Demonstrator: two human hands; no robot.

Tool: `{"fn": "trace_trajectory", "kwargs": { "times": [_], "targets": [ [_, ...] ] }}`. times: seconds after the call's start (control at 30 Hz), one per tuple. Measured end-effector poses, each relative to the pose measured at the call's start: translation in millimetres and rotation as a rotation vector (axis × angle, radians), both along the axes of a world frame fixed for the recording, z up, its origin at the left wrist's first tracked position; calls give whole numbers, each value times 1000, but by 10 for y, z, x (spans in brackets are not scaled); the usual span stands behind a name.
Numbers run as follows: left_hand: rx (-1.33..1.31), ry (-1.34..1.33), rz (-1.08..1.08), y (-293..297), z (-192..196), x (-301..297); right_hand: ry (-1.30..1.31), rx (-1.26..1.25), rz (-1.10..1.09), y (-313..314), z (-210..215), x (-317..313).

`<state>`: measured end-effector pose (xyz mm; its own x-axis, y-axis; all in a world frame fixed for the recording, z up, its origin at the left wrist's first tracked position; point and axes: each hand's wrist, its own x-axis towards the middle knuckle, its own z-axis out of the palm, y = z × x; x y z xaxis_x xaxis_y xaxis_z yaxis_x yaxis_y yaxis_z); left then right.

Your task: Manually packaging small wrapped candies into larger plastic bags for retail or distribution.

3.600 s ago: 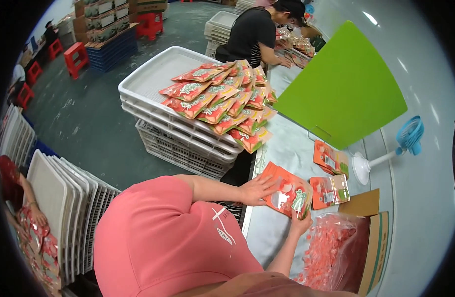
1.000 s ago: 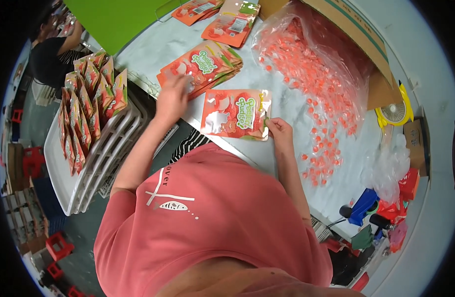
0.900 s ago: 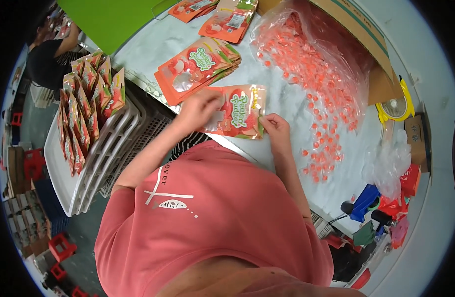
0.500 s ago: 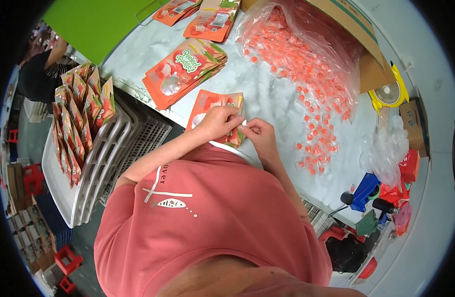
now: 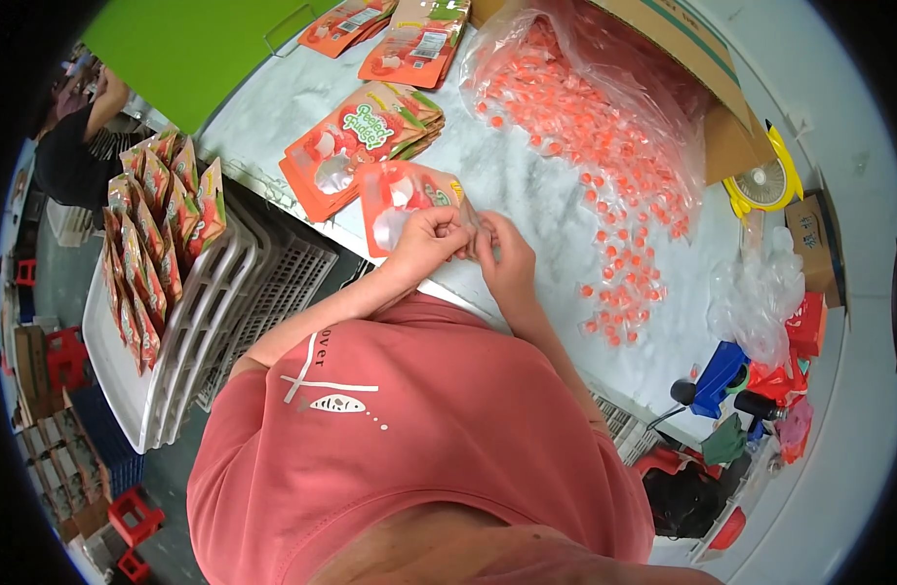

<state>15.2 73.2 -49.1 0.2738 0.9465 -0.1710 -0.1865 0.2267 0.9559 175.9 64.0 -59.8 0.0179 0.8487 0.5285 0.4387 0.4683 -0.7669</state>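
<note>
A red candy pouch (image 5: pixel 398 200) lies near the table's front edge, its green-trimmed top turned to the right. My left hand (image 5: pixel 430 240) pinches that top end, fingers curled together over it. Close beside it, my right hand (image 5: pixel 508 253) grips the same end between thumb and fingers, with the edge lifted up between both hands. My fingers hide the pouch's opening. Just beyond lies a stack of flat pouches of the same kind (image 5: pixel 346 146). To the right, individually wrapped red candies (image 5: pixel 622 278) trail toward me from a large clear plastic bag (image 5: pixel 590 107).
More pouch stacks (image 5: pixel 415 44) lie at the far edge. On the left, filled pouches (image 5: pixel 151 234) stand in a white crate (image 5: pixel 127 400) atop stacked crates. A cardboard box (image 5: pixel 731 146), a yellow fan (image 5: pixel 768 183) and a blue device (image 5: pixel 719 378) line the right side.
The pouch has shifted a little away from me and tilted, its top end now raised. Both hands have drawn closer together on that end.
</note>
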Motion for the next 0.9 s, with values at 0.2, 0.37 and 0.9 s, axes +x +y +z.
{"fn": "trace_trajectory", "kwargs": {
  "times": [0.2, 0.37, 0.9],
  "targets": [
    [-45, -57, -74, -78, -36, 3, -32, -377, 42, 25, -189, 156],
    [6, -2, -88, -79, -88, 32, -188, 104, -90, -8, -194, 184],
    [338, 194, 71, -6, -193, 127, -489, 74, -46, -170, -24, 222]
  ]
}}
